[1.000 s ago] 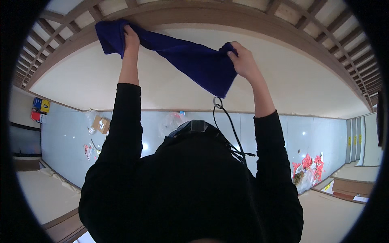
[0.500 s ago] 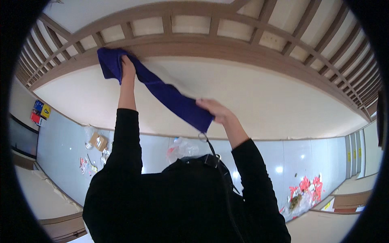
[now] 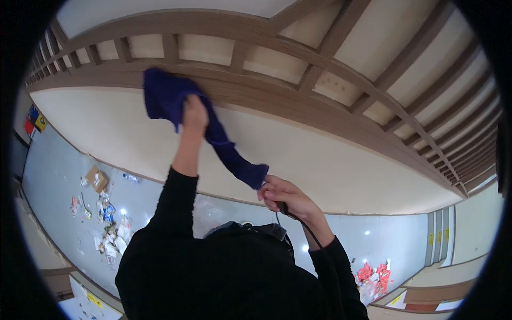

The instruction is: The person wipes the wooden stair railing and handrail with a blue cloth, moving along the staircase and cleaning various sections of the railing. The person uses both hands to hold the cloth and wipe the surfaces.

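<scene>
My left hand (image 3: 194, 114) is shut on a dark blue cloth (image 3: 162, 93) against the brown wooden rail (image 3: 256, 83) along the top of the cream panel (image 3: 320, 173); motion blurs it slightly. The cloth hangs in a long strip down toward my right hand (image 3: 285, 197). That hand is lower, in front of the panel, with curled fingers around a black cable (image 3: 285, 209) beside the cloth's lower end. I cannot tell whether it also grips that end.
Wooden lattice (image 3: 394, 85) spans the top. On the pale tiled floor (image 3: 58, 181) below lie a cardboard box (image 3: 97, 179), a plastic bottle (image 3: 131, 178), scattered litter (image 3: 112, 240) and red scraps (image 3: 373, 274). Steps (image 3: 438, 240) stand at the right.
My right hand has come down from the cloth's upper part to its lower end, onto the black cable. My left hand has moved lower and rightward in view with the cloth, as the view shifted.
</scene>
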A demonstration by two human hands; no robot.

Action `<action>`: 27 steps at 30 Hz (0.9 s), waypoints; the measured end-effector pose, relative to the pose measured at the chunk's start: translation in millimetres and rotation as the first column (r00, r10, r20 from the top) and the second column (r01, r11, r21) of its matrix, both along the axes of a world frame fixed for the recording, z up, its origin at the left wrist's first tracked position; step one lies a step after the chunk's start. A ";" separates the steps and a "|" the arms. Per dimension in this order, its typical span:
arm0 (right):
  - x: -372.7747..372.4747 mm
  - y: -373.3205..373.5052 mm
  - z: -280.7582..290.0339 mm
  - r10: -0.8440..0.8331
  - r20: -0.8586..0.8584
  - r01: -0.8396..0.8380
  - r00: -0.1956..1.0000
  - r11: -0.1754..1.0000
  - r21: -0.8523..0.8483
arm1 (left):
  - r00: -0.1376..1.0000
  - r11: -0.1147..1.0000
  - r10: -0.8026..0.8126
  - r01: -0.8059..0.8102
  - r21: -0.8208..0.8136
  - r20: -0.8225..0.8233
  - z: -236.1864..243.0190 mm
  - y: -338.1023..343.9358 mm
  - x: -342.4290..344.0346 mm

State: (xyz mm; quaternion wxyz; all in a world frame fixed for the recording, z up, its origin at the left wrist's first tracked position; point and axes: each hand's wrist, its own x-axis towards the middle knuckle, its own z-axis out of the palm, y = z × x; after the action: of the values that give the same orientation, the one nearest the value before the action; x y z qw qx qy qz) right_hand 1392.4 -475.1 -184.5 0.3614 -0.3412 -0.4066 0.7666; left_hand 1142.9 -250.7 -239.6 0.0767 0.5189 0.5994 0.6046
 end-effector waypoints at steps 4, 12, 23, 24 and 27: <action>56.5 0.9 15.6 0.021 0.130 -0.032 0.991 0.996 0.087 | 0.953 0.983 -0.117 0.151 0.106 -0.281 23.2 -54.8 111.1; 62.0 52.9 -14.1 -0.153 0.568 -0.147 0.809 0.882 0.447 | 0.841 0.909 -0.077 0.280 0.309 -0.536 37.4 -65.5 111.1; 39.0 109.2 -72.4 0.006 0.582 -0.268 0.813 0.892 0.365 | 0.954 0.982 -0.075 0.122 0.145 -0.292 26.0 -80.6 221.9; 54.8 102.5 -76.0 -0.010 0.620 -0.296 0.784 0.873 0.388 | 0.931 0.974 -0.144 0.193 0.118 -0.336 33.3 -96.2 233.6; 105.8 86.8 -93.6 -0.030 0.688 -0.366 0.725 0.829 0.423 | 0.811 0.896 -0.121 0.337 0.288 -0.573 16.4 -107.1 257.0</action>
State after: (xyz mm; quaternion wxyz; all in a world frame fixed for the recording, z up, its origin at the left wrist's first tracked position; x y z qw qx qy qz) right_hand 1498.2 -388.2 -278.1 0.1967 -0.4388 -0.7342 0.4793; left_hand 1399.9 -357.7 -223.1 -0.1225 0.7425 0.4007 0.5226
